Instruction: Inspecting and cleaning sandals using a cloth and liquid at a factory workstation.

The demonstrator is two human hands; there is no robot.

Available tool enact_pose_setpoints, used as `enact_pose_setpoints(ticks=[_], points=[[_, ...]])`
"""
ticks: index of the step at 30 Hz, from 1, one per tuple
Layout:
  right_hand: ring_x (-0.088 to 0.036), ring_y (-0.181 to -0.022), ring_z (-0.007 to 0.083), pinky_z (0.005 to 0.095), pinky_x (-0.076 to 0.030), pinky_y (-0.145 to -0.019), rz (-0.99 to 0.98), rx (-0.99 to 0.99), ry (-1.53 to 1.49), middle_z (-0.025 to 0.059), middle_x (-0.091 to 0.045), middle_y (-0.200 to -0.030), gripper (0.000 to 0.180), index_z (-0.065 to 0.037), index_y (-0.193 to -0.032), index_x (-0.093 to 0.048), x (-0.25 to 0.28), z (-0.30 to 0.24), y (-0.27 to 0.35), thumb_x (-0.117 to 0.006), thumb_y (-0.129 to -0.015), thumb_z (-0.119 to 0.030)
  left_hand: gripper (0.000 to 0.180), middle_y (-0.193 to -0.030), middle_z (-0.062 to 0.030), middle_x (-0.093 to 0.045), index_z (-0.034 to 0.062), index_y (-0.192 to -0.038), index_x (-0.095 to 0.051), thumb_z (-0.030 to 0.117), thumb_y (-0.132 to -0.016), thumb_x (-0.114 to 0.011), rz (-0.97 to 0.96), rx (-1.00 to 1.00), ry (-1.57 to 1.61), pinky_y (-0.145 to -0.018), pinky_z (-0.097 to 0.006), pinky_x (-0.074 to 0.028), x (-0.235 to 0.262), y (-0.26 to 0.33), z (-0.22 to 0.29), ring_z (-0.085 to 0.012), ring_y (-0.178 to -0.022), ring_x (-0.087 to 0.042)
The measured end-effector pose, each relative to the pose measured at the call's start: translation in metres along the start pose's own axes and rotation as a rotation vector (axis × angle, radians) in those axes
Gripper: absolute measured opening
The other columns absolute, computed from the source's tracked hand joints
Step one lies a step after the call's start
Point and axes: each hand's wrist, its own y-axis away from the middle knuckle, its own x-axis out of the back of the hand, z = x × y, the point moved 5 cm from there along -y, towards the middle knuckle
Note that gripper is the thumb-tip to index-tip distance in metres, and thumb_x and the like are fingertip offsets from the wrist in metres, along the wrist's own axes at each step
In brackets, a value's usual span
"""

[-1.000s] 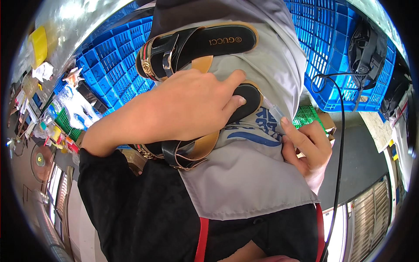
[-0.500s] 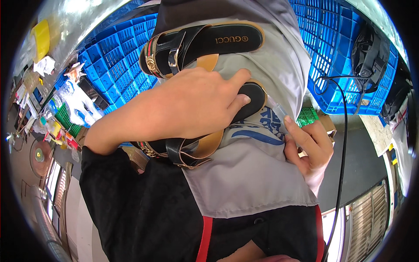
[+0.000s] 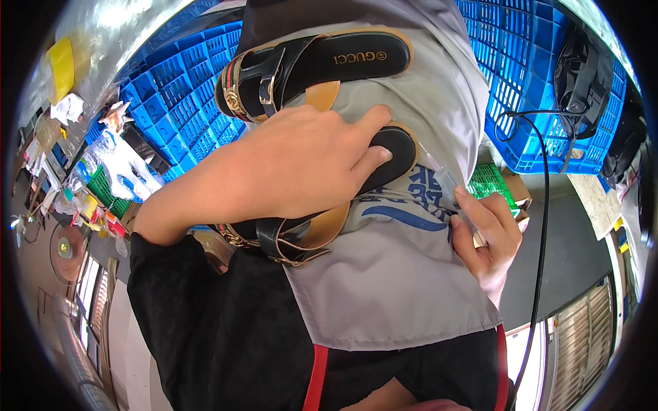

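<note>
Lower black sandal (image 3: pixel 391 154) sits at frame centre on a grey apron (image 3: pixel 397 288), left hand (image 3: pixel 295 171) clamped over it, right hand (image 3: pixel 486 236) at 3 o'clock pinching a clear syringe (image 3: pixel 445 181), second sandal (image 3: pixel 322 68) at 12, blue crates (image 3: pixel 171 103) at 10 and 2, contents not visible.

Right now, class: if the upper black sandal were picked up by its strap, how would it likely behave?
The upper black sandal has a flat, thin sole, so it is probably light and fairly stiff. Lifted by its strap, the heel end would likely hang down. Resting on grey cloth, it may slide when pushed.
</note>
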Motion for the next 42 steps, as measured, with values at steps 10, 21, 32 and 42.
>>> enact_pose_setpoints(ticks=[10, 21, 32, 42], points=[[-0.051, -0.057, 0.0165, 0.0277, -0.038, -0.049, 0.012, 0.027, -0.05, 0.009, -0.058, -0.074, 0.05, 0.0, -0.115, -0.071, -0.0011, 0.0045, 0.0031, -0.068, -0.066, 0.012, 0.04, -0.065, -0.0216, -0.062, 0.0066, -0.133, -0.046, 0.029, -0.1, -0.051, 0.012, 0.001, 0.0, -0.068, -0.054, -0.047, -0.0023, 0.0009, -0.0009, -0.046, -0.067, -0.061], [-0.048, -0.057, 0.0154, 0.0271, -0.037, -0.05, -0.015, -0.01, -0.053, 0.0073, -0.055, -0.072, 0.051, -0.003, -0.116, -0.072, -0.0012, 0.005, 0.0022, -0.067, -0.067, 0.012, 0.039, -0.066, -0.021, -0.061, 0.0063, -0.132, -0.046, 0.028, -0.1, -0.051, 0.025, -0.021, -0.004, -0.067, -0.053, -0.047, -0.0014, 0.0011, -0.0002, -0.0451, -0.068, -0.061], [-0.048, -0.056, 0.0151, 0.027, -0.037, -0.05, 0.051, 0.032, -0.039, 0.0066, -0.056, -0.073, 0.049, -0.001, -0.114, -0.072, 0.0033, 0.0027, 0.0023, -0.068, -0.067, 0.012, 0.038, -0.067, -0.0227, -0.061, 0.0072, -0.131, -0.046, 0.028, -0.1, -0.052, 0.028, -0.021, -0.012, -0.067, -0.054, -0.046, 0.0004, 0.0007, -0.001, -0.0455, -0.069, -0.061], [-0.05, -0.058, 0.0156, 0.0271, -0.038, -0.049, -0.044, 0.043, -0.046, 0.0084, -0.058, -0.074, 0.046, 0.001, -0.114, -0.071, 0.0001, 0.0047, -0.0015, -0.068, -0.069, 0.013, 0.038, -0.071, -0.0238, -0.062, 0.0078, -0.132, -0.045, 0.027, -0.099, -0.052, 0.017, 0.0, -0.017, -0.069, -0.054, -0.047, -0.0029, 0.0021, -0.0009, -0.0463, -0.071, -0.061]])
